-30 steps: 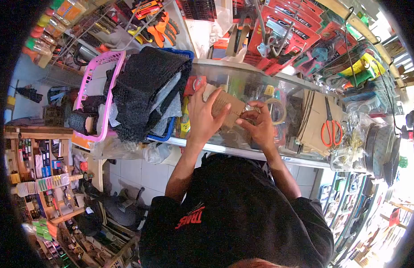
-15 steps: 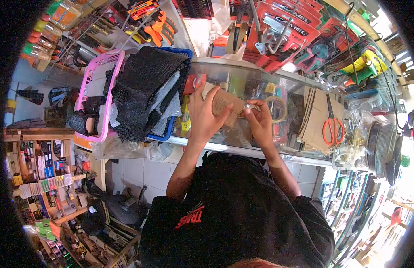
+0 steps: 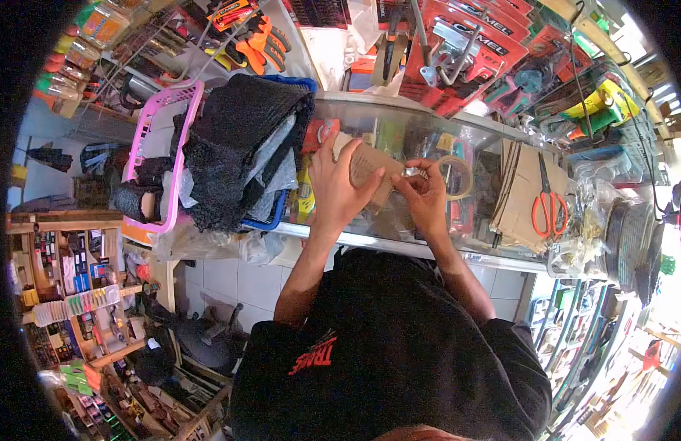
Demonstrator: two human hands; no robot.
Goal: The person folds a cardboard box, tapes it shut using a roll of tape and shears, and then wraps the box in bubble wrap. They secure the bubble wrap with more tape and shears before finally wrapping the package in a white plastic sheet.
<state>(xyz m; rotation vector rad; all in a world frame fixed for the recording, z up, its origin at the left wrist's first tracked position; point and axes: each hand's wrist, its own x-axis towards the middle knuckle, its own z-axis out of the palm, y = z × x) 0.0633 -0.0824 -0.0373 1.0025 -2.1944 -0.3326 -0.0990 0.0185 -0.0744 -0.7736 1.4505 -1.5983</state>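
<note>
Brown cardboard piece (image 3: 375, 163) over the glass tabletop (image 3: 388, 227): the left hand (image 3: 334, 184), half open, grips it between thumb and fingers; the right hand (image 3: 424, 197), nearly closed, pinches what looks like a shiny item (image 3: 412, 172) at its edge.

White tiled floor (image 3: 241, 283) below counter (image 3: 340, 239); glass top, metal edge. Wooden shelves (image 3: 98, 294), lower left, hold small goods. Blue wall (image 3: 42, 176) at left. Light strong at right, overexposed; left side dimmer.
</note>
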